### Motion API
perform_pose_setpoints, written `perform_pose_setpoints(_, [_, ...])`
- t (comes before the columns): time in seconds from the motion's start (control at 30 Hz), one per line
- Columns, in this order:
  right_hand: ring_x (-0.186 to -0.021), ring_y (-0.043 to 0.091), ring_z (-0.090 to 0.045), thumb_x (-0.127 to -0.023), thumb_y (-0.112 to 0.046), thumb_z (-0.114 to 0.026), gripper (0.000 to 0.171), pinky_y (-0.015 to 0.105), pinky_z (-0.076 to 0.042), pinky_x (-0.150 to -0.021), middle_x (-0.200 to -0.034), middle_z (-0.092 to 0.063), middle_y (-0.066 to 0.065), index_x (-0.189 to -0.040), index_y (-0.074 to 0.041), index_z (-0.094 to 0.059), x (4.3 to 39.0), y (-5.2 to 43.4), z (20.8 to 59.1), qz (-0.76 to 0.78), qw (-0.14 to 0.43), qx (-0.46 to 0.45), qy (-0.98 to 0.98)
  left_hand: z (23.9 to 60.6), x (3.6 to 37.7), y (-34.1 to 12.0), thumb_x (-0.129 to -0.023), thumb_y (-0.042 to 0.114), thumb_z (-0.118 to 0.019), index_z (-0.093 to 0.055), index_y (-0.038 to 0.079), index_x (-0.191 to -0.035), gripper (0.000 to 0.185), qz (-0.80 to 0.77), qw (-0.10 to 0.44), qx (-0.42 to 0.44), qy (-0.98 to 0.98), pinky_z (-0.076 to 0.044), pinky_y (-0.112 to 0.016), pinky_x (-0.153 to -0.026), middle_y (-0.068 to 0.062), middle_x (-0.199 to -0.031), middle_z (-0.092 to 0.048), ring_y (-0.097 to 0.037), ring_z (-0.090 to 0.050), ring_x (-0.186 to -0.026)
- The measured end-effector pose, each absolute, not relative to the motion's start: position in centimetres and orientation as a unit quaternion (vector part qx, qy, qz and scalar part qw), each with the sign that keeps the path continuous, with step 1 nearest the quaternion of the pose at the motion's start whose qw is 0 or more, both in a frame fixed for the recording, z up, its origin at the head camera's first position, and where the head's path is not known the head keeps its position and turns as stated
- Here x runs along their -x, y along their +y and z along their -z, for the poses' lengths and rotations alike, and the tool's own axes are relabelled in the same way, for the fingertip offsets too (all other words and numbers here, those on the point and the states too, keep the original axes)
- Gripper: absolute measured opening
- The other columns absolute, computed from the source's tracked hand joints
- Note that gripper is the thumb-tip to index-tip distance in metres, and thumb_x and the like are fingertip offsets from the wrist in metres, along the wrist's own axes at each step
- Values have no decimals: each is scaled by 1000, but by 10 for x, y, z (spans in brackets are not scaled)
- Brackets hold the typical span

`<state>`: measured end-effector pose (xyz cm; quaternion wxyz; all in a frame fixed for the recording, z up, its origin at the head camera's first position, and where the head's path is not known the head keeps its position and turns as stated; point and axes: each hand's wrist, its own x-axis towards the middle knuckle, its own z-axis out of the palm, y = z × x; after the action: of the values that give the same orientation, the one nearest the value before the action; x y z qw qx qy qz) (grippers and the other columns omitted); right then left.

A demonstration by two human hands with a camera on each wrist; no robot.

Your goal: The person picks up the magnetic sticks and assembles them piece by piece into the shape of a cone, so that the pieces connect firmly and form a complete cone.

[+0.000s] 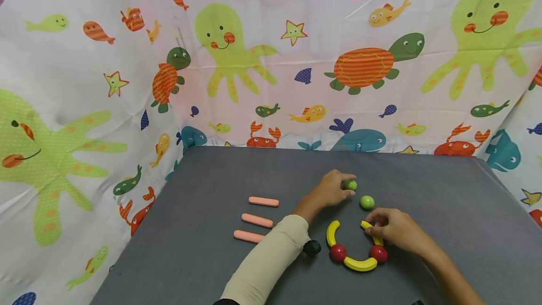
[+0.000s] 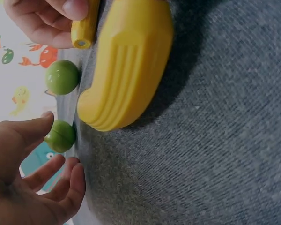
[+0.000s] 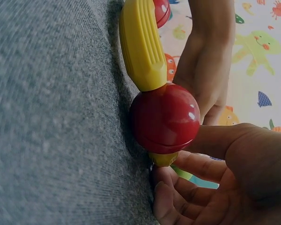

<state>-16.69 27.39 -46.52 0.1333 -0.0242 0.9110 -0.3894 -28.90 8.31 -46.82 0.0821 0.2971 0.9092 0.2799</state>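
On the grey table, yellow curved bars and red balls join in a U shape. My right hand [image 1: 398, 230] holds the right curved bar [image 1: 378, 240], thumb and fingers at its upper part; its lower end meets a red ball [image 1: 378, 253]. The bottom bar [image 1: 360, 264] links this to the other red ball [image 1: 338, 252], from which the left bar [image 1: 331, 233] rises. My left hand [image 1: 331, 189] is around a green ball [image 1: 351, 185], its thumb and fingers spread apart in the left wrist view. A second green ball [image 1: 367, 202] lies between the hands.
Several pink straight bars lie left of my left forearm, among them a far one [image 1: 263, 201] and a middle one [image 1: 257, 220]. A white curtain [image 1: 271, 88] printed with sea animals hangs behind and beside the grey table [image 1: 203, 229].
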Motion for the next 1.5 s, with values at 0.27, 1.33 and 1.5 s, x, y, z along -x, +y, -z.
perform_pose_setpoints(0.27, [-67,20,-58,-94,-17,-78,21,31,-49,-56,-79,-62,3,-111,-5,-74,167,274,466,391,131,28,911,469,286,85,-101,20,-76,-71,21,-140,40,-290,90,-284,910,-50,-22,-98,0,-135,-67,-11,-60,-121])
perform_pose_setpoints(1.33, [-68,20,-57,-95,-19,-78,18,29,-46,-57,-79,-62,2,-108,-6,-76,167,274,464,378,129,28,916,474,253,39,-99,25,-78,-70,13,-136,39,-437,91,-277,851,-51,-18,-77,4,-109,-72,-1,-61,-88])
perform_pose_setpoints(1.5, [-69,20,-56,-96,-19,-77,18,29,-45,-57,-80,-61,2,-109,-6,-76,167,273,464,378,128,31,916,475,243,34,-96,23,-82,-72,15,-130,36,-456,90,-268,844,-53,-17,-80,5,-115,-69,1,-64,-92])
